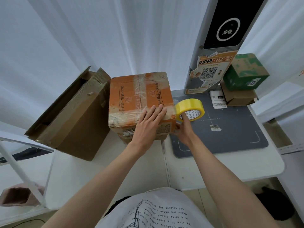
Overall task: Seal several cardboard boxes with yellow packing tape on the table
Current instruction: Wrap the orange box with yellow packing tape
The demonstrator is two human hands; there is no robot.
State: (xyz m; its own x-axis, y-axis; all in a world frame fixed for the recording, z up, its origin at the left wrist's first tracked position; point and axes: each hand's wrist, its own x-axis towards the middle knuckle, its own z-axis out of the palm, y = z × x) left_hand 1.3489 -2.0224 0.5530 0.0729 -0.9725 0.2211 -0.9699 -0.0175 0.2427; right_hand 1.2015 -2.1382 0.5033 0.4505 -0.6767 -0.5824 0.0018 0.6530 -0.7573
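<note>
An orange cardboard box (139, 94) stands on the white table (92, 171), its top crossed with clear old tape. My left hand (150, 122) lies flat with straight fingers on the box's near top edge. My right hand (183, 130) holds a roll of yellow packing tape (190, 109) at the box's right near corner, with a finger through the roll's core. The roll is tilted against the box's right side.
A tall brown cardboard box (74, 116) with open flaps stands left of the orange one. A dark grey mat (230, 134) lies to the right. Behind it stand a grey kiosk post (212, 66), a green box (245, 71) stacked on a brown box (238, 96), and paper labels (218, 99).
</note>
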